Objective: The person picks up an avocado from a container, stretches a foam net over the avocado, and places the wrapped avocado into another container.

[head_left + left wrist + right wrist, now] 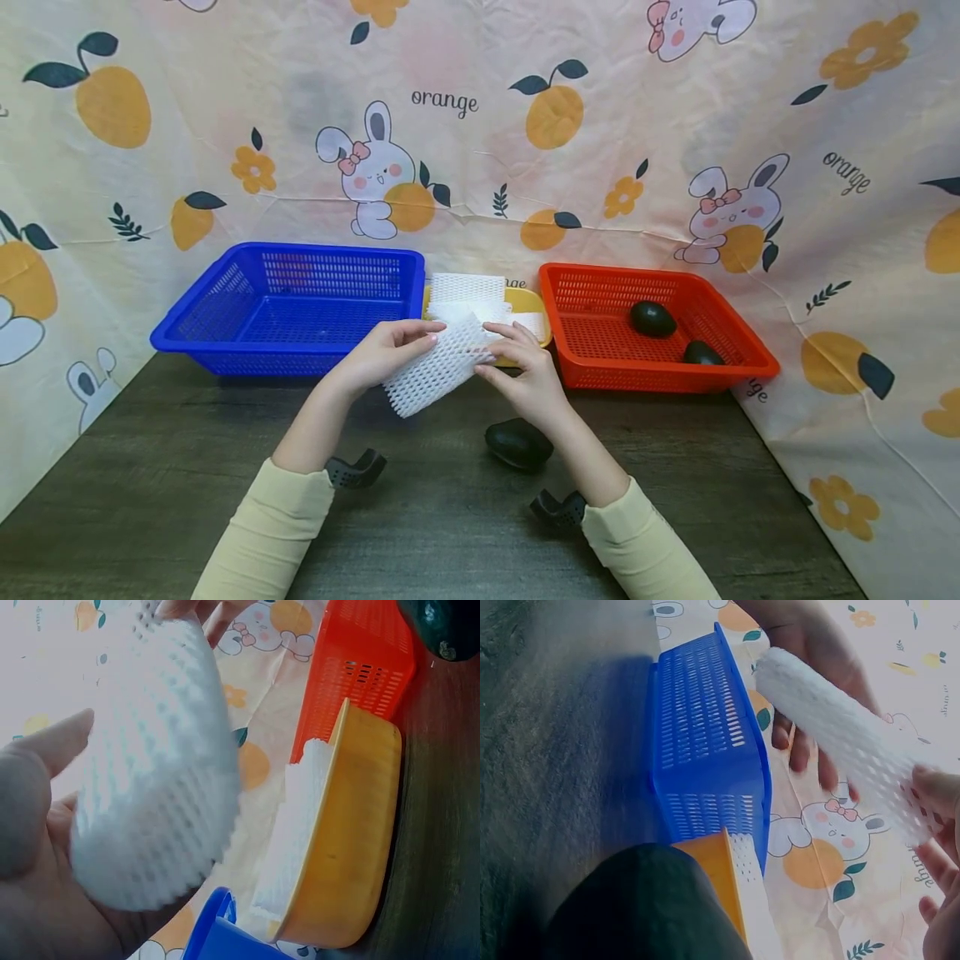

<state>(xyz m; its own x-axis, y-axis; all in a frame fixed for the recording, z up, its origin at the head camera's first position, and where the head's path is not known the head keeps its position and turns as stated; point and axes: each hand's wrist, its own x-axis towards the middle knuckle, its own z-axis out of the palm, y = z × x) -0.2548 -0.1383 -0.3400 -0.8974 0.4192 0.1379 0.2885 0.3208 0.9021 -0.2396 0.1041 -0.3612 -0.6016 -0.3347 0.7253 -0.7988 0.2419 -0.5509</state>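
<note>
A white foam net sleeve (pixel 435 371) is held between both hands above the table, tilted and flattened in the head view. My left hand (pixel 382 354) holds its left side, the thumb in front and the fingers behind it. At the upper right end, my right hand (pixel 528 379) pinches the netting between thumb and fingers, clearest in the right wrist view, where the sleeve (pixel 840 735) is seen edge-on. On the table below the right hand lies a dark green avocado (pixel 519 444), apart from both hands; it looms large in the right wrist view (pixel 645 907).
Behind the hands, a yellow bin (pixel 349 832) holds more white foam nets (pixel 468 289). A blue basket (pixel 292 337) stands to its left. On its right, a red basket (pixel 637 377) contains two avocados (pixel 652 318). A printed cloth (pixel 480 167) hangs behind.
</note>
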